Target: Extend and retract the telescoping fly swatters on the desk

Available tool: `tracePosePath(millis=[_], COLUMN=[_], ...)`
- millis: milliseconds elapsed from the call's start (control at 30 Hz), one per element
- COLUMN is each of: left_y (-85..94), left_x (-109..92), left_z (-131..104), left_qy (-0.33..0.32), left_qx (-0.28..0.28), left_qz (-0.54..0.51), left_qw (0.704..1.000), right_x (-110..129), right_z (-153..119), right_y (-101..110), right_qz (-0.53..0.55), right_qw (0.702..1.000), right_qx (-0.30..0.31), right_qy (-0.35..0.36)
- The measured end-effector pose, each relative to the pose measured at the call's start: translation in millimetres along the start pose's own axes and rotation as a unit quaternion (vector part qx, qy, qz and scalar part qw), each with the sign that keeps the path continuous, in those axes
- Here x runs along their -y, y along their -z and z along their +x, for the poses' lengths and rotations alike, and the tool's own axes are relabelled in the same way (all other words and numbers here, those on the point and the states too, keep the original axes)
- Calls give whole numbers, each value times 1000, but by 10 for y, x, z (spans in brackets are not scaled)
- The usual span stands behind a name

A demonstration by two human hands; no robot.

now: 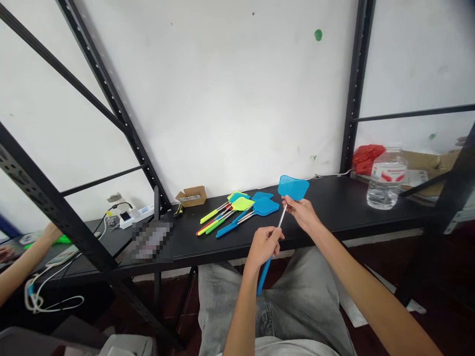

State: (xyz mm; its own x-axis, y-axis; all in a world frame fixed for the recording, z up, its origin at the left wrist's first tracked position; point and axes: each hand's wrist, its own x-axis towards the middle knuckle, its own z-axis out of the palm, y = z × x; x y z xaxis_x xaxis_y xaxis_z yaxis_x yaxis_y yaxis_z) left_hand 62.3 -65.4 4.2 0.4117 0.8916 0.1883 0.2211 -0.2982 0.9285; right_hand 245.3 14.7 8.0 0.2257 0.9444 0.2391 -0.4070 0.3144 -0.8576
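A blue fly swatter with a metal rod and a blue handle is held at a slant over the table's front edge. My left hand is closed around the rod just above the handle. Near the swatter's head, my right hand pinches the top of the rod. To the left, several swatters lie on the black table, with yellow-green heads and blue heads; their handles point toward the front left.
An open cardboard box and a yellow-black tool sit left of the swatters. A water bottle and red bag stand right. A power strip and another person's arm are at far left, beyond black shelf posts.
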Motion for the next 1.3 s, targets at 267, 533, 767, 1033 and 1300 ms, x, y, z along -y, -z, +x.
tracePosePath(millis=[267,533,767,1033,1300], left_y=[-142,-198,-241,-101,-76], left_x=[245,434,259,267,269], left_z=[-83,-124,-163,-312,-272], left_qy=[-15,-12,-31,-33,-18], left_qx=[-175,-177,-129,-149,-188], left_qz=[-21,8,38,-39,-61], left_qw=[984,984,990,988,980], right_x=[-130,-181,10,42,-105], right_z=[-300,-297,-173,-418,-526], right_y=[-345,-371,-208,-416,-534], right_qz=[-96,-44,11,-98,-138], right_qw=[972,987,995,976,954], right_qx=[198,116,59,178,247], right_qy=[-77,-99,-79,-73,-94])
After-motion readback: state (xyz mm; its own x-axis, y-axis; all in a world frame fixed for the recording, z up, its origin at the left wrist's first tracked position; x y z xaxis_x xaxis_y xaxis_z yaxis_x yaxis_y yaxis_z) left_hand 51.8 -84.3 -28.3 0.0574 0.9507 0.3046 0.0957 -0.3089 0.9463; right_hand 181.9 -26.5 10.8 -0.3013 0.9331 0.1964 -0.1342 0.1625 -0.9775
